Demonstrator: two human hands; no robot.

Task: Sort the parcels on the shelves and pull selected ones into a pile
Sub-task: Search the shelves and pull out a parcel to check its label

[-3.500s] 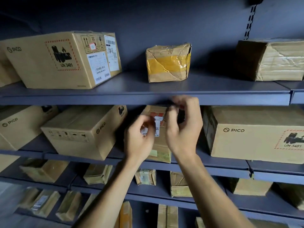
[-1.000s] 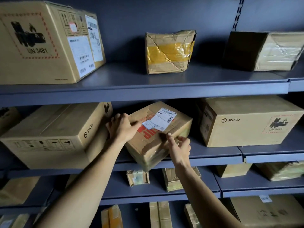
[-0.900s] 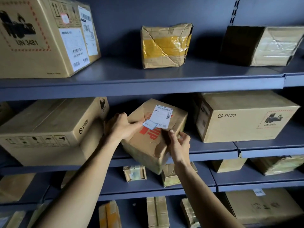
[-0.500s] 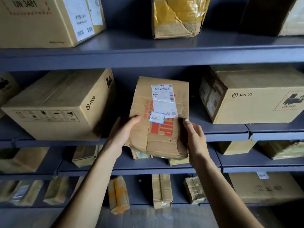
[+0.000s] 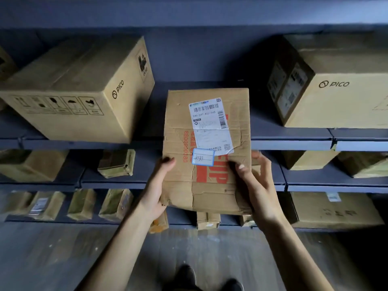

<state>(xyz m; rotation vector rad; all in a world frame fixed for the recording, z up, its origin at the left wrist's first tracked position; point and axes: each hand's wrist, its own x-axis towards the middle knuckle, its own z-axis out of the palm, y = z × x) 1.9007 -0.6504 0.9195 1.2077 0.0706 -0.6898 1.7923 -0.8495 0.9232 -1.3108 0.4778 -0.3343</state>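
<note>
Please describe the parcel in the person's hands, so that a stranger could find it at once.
Look at the dark shelves. In front of them, the left hand and right hand hold one flat parcel. Unlike the neat PICO boxes beside it, it is creased, with red print and a white label.

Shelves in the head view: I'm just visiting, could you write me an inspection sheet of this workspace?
Surface: dark grey metal shelves, several tiers.
Job's things: creased cardboard parcel with a white barcode label, held in front of the shelves.
Clutter: left PICO box and right PICO box on one tier; small taped parcels lower down.
Hands: left hand and right hand grip the parcel's lower sides.
Cables: nothing seen.
Surroundings: grey floor, dark shoes below.
</note>
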